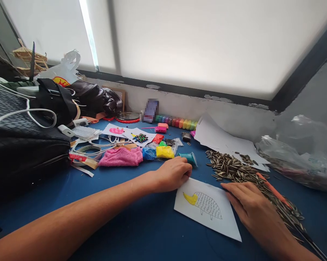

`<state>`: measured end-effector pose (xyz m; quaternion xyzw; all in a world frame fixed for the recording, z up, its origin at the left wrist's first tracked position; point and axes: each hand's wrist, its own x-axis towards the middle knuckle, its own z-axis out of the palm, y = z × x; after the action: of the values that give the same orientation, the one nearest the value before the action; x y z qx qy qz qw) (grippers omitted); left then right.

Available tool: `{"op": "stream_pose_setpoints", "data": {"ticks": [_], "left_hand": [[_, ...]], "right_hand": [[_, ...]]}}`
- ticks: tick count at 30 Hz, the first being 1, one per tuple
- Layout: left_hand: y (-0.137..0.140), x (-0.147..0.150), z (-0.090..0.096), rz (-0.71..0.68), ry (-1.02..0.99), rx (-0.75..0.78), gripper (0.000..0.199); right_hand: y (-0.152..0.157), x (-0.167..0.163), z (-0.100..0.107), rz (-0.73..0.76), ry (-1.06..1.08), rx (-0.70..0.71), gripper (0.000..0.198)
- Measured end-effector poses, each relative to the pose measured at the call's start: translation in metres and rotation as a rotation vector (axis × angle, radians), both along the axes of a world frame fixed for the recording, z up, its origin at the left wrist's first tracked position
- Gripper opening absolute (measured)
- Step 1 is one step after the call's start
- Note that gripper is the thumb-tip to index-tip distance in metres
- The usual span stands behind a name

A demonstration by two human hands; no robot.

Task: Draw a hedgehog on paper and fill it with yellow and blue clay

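Observation:
A white sheet of paper [187, 214] lies on the blue table in front of me. On it is a drawing of an animal [209, 204] with a yellow-filled head and a body of small marks. My left hand [174, 174] is at the sheet's upper left corner, fingers curled closed; what they hold, if anything, is hidden. Just behind its knuckles lies a teal packet [190, 158], partly covered. Flat at the sheet's right edge rests my right hand [250, 203], fingers stretched out, holding nothing. Beside it is a heap of striped sunflower seeds [228, 166].
An orange-handled tool [273, 190] lies across the seeds. Behind are a yellow clay packet [165, 152], a pink cloth [121, 156], a decorated drawing [140, 137], and a row of coloured clay [179, 123]. Black bags [24, 145] stand left; a plastic bag [302, 156] lies right.

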<state>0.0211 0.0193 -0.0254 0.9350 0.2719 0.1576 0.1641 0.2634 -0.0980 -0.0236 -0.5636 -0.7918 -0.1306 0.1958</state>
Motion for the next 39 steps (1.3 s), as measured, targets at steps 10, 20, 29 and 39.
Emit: {"op": "stream_pose_setpoints", "data": {"ticks": [10,20,29,39], "left_hand": [[0.0,-0.002,0.009,-0.01,0.024,-0.083,0.011],[0.0,-0.003,0.007,-0.019,-0.024,-0.164,0.023],[0.005,-0.005,0.011,-0.039,-0.076,-0.278,0.023],[0.003,-0.001,0.009,0.023,-0.107,-0.158,0.017]], "right_hand": [[0.0,-0.005,0.002,0.063,0.021,-0.033,0.03],[-0.003,-0.008,0.001,0.045,0.025,-0.057,0.026],[-0.003,-0.006,0.003,0.103,-0.06,0.055,0.022],[-0.017,-0.03,-0.007,0.22,-0.028,0.031,0.017]]}}
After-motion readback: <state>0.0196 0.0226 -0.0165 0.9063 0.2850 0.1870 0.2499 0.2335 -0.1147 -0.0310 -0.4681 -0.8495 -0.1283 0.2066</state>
